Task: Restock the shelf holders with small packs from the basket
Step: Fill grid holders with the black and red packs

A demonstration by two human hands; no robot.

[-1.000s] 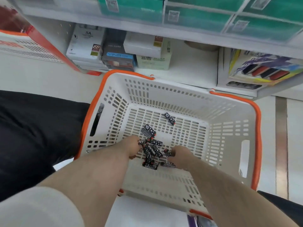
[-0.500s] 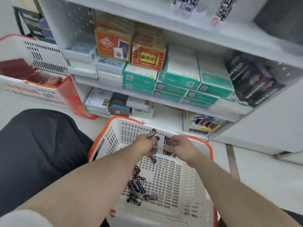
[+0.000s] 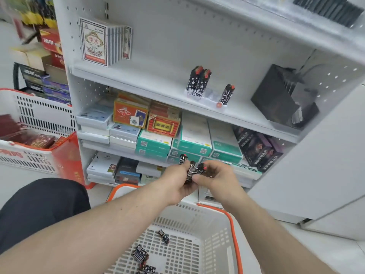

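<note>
Above the basket (image 3: 235, 234), both hands' grips clamp small packs (image 3: 190, 170), teal boxes (image 3: 194, 144) stacked just behind.

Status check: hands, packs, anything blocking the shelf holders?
Left hand and right hand both grip packs above the basket. Holders part filled. Nothing in the way.

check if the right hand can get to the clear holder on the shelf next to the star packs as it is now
Probably yes: the clear holder sits open at the shelf front above the right hand, nothing between, though that hand already grips small packs.
</note>
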